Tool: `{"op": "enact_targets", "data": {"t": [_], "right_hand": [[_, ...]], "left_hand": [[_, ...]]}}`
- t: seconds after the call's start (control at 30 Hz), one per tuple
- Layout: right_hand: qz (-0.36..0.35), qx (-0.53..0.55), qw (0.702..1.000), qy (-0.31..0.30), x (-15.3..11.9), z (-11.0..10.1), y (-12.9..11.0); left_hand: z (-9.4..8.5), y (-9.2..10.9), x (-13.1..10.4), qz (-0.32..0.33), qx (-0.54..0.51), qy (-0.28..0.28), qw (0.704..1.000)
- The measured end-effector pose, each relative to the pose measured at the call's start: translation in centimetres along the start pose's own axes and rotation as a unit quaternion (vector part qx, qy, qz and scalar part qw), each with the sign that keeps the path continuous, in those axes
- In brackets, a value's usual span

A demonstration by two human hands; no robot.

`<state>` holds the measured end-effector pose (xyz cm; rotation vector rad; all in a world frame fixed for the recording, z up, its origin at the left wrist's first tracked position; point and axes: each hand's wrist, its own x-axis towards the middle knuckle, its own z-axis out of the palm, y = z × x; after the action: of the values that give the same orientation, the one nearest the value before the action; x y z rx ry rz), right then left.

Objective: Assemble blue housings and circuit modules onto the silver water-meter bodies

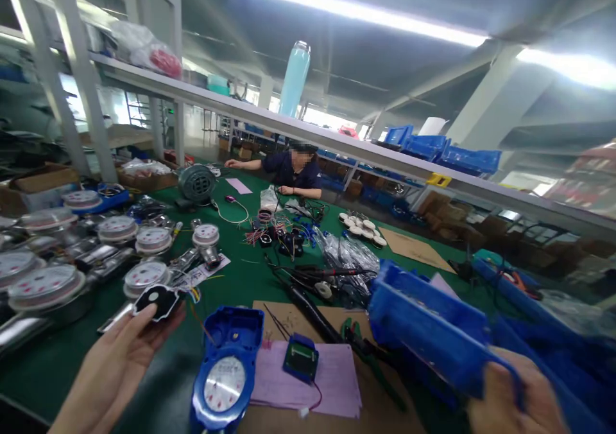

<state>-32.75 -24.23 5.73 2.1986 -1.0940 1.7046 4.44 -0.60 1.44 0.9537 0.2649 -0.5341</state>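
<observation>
Toward eight o'clock on the green bench (pixel 245 277), taking the view's middle as the hub, the left hand (pixel 129 344) pinches a black part (pixel 161 302) between thumb and fingers, its flat face up and thin coloured wires at its right edge. At four o'clock the right hand (pixel 522 392), blurred, has its fingers closed around the near end of a blue bin (pixel 418 341), which slants; whether its base is clear of the bench I cannot tell, nor what small things lie inside. Near seven o'clock sits a blue meter (pixel 224 382), dial up, its upper compartment open, with a thin wire (pixel 205 331) at its edge; where that wire ends is unclear. At six o'clock a display (pixel 301 358) rests on a pink sheet (pixel 334 386), just left of green-handled pliers (pixel 385 379). More meters (pixel 48 286) crowd nine o'clock, and a co-worker (pixel 297 171) sits at twelve. The step in hand looks like handling parts beside the opened meter; the next move seems to call for a steady bin, clear of the pliers, and slack kept in the wires.
</observation>
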Motion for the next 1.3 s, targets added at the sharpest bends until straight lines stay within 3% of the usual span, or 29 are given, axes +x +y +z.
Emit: {"op": "enact_targets", "data": {"t": [0.17, 0.3, 0.4, 0.53, 0.7, 1.03, 1.17, 1.3], "right_hand": [[-0.032, 0.218, 0.971, -0.092, -3.8, 12.1, -6.9], [-0.057, 0.276, 0.949, -0.143, -5.3, 20.9, -10.7], [-0.073, 0.295, 0.937, -0.171, -6.4, 25.3, -12.4], [-0.107, 0.299, 0.925, -0.209, -8.0, 28.7, -13.8], [-0.156, 0.284, 0.910, -0.257, -9.1, 30.5, -14.6], [-0.215, 0.243, 0.856, -0.403, -10.8, 29.8, -15.6], [-0.253, 0.233, 0.808, -0.478, -8.5, 28.5, -15.6], [-0.205, 0.143, 0.813, -0.526, -4.3, 25.9, -12.7]], "left_hand": [[0.0, -1.4, 3.4, -0.031, -0.015, -0.079, 0.996], [0.3, -2.6, 6.1, -0.072, -0.059, -0.128, 0.987], [1.1, -3.2, 7.7, -0.111, -0.060, -0.142, 0.982], [2.3, -3.9, 9.2, -0.158, -0.046, -0.165, 0.972], [3.6, -5.1, 10.9, -0.167, -0.026, -0.158, 0.973], [6.1, -5.3, 12.4, -0.100, -0.050, -0.157, 0.981], [6.7, -5.0, 13.0, -0.076, -0.048, -0.153, 0.984], [6.4, -5.3, 13.0, -0.059, -0.044, -0.133, 0.988]]}}
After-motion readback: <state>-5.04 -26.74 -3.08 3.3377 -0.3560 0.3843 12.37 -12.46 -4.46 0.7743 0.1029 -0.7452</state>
